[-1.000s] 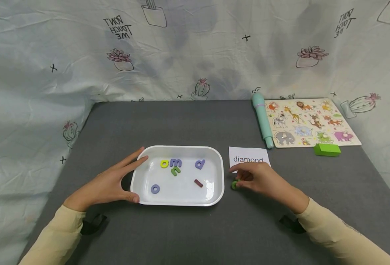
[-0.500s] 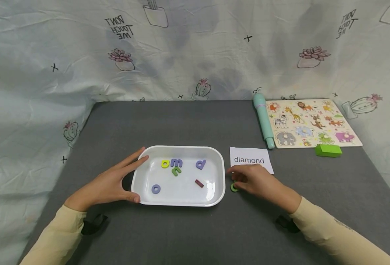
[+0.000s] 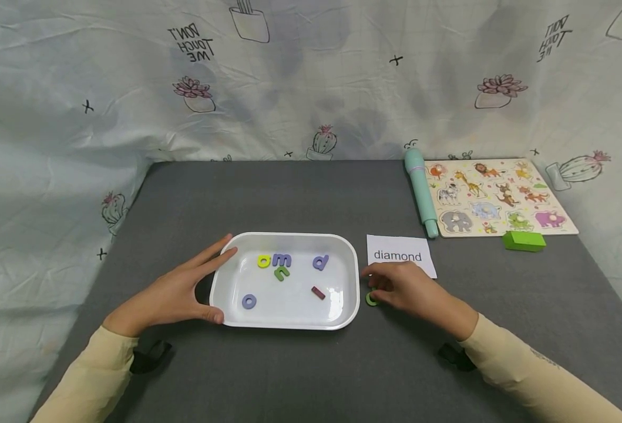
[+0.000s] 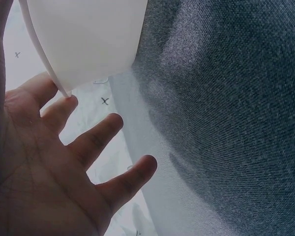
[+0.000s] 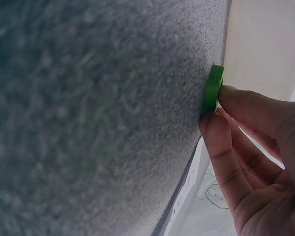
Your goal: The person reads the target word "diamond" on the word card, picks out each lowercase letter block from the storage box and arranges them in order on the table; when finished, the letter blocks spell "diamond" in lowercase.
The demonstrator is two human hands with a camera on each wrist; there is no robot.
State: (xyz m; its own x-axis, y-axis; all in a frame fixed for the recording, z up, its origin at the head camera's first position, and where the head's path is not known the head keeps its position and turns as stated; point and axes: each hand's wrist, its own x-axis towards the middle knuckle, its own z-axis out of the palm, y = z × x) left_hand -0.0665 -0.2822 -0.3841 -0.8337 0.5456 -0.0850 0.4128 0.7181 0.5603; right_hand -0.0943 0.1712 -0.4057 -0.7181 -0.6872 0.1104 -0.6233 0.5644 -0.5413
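Note:
My left hand [image 3: 175, 295] rests at the left end of a white tray [image 3: 284, 324]. Its fingers are spread, touching the rim [image 4: 43, 54]. Inside the tray lie a yellow ring-shaped letter [image 3: 264, 261], a purple m [image 3: 281, 259], a green n [image 3: 281, 273], a purple d [image 3: 320, 262], a purple o [image 3: 249, 301] and a dark red bar-shaped letter [image 3: 318, 292]. To the right of the tray my right hand [image 3: 411, 289] pinches a green rounded letter [image 5: 213, 88] between thumb and index finger, on the grey cloth. The fingers partly hide which letter it is.
A white card [image 3: 398, 247] printed "diamond" lies just behind my right hand. Farther back are a teal pen-like stick [image 3: 422, 191], a wooden animal puzzle board [image 3: 501, 197] and a green block [image 3: 524, 241]. A patterned curtain [image 3: 268, 82] hangs behind the table.
My right hand has shifted slightly left, and more of the card's printed word shows. The green letter has moved a little toward the tray. My left hand stays still.

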